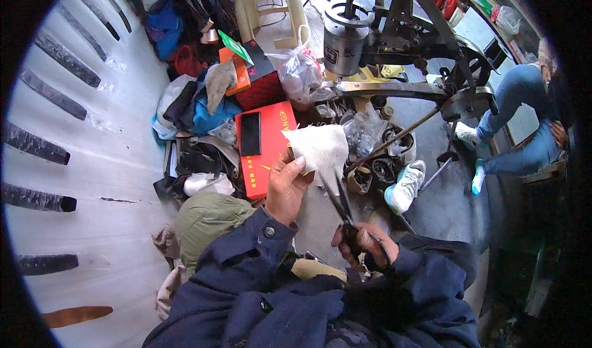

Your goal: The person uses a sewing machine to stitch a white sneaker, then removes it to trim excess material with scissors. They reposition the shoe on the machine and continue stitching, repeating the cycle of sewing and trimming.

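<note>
Between thumb and fingers of my left hand (287,187) is a piece of off-white cloth (322,149), held up in front of me. My right hand (367,244) is wrapped round the handles of black scissors (343,207). The blades are spread slightly, and their tips reach the lower edge of the cloth. Whether they touch it I cannot tell. Behind my left hand lies a red box (259,175) with a black phone (251,133) on top.
A cast-metal machine (394,89) with a round cylinder stands ahead to the right. A white sneaker (406,186) is on the floor below it. Another person in jeans (524,120) sits at the right. Plastic bags (301,70) and a stool (268,5) are farther back.
</note>
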A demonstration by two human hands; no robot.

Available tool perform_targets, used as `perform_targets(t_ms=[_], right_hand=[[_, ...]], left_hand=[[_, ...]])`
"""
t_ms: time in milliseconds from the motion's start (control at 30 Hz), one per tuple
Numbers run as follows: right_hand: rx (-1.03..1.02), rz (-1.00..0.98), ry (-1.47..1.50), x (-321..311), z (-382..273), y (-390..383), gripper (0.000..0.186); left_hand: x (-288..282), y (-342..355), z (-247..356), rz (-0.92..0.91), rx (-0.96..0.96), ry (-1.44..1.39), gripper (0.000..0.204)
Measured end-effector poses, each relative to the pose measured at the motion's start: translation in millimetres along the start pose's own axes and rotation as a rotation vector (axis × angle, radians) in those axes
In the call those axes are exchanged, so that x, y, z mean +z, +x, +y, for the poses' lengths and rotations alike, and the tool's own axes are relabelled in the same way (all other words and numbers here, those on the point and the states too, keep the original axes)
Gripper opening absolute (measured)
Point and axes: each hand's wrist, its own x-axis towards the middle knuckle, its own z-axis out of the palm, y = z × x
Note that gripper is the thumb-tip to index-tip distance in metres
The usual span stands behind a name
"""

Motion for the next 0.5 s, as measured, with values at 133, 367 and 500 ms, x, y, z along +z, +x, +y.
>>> perform_targets(t_ms=[133, 367, 500], right_hand=[[-0.087, -0.050, -0.024, 11, 1, 4, 0.062], [0.020, 0.059, -0.009, 13, -6, 4, 0.062], [-0.029, 0.054, 0.002, 14, -4, 5, 0.063]], left_hand=[[-3, -3, 1, -0.019, -0.034, 0.047, 0.041], [3, -3, -8, 0.010, 0.021, 0.099, 0.040], [2, -5, -7, -0.021, -0.027, 0.070, 0.039]])
